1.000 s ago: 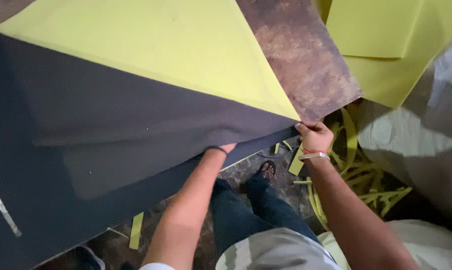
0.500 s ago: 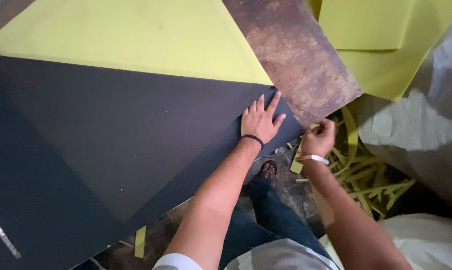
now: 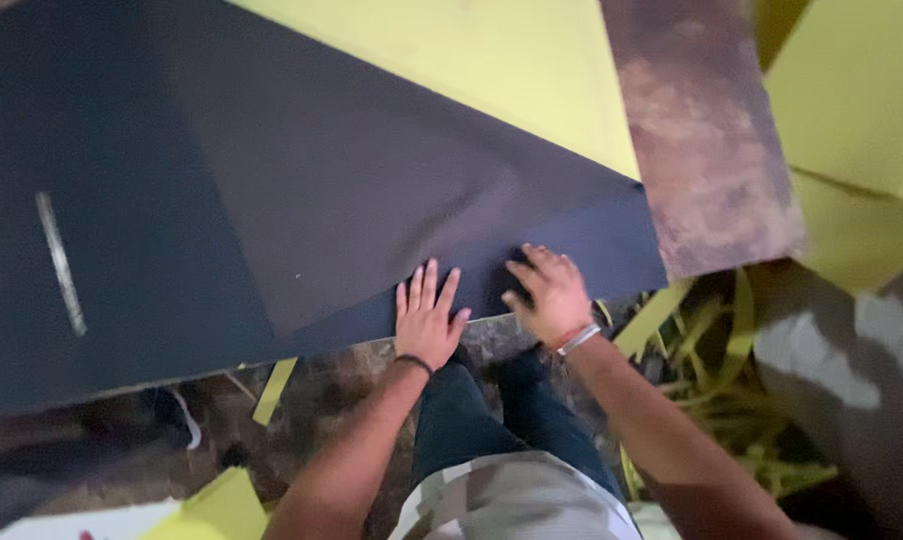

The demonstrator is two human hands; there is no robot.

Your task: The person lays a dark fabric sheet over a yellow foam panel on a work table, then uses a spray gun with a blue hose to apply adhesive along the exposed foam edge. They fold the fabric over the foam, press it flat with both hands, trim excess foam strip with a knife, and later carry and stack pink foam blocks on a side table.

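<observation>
A large dark grey fabric sheet (image 3: 301, 190) lies spread over a yellow foam sheet (image 3: 471, 70) on a brown worktable (image 3: 711, 160). My left hand (image 3: 426, 320) lies flat, fingers apart, on the fabric's near edge. My right hand (image 3: 546, 290) presses on the fabric beside it, fingers spread, close to the sheet's near right corner. Neither hand holds anything. A thin pale strip (image 3: 59, 262) lies on the fabric at the left.
Yellow foam sheets (image 3: 851, 110) are stacked at the right. Several yellow offcut strips (image 3: 711, 340) lie on the floor by my legs, and a yellow scrap (image 3: 271, 392) lies under the table edge. A grey covered shape (image 3: 851, 370) stands at the right.
The dark fabric now covers more of the yellow foam. My right hand has left the fabric's corner and both hands rest flat side by side on the near edge.
</observation>
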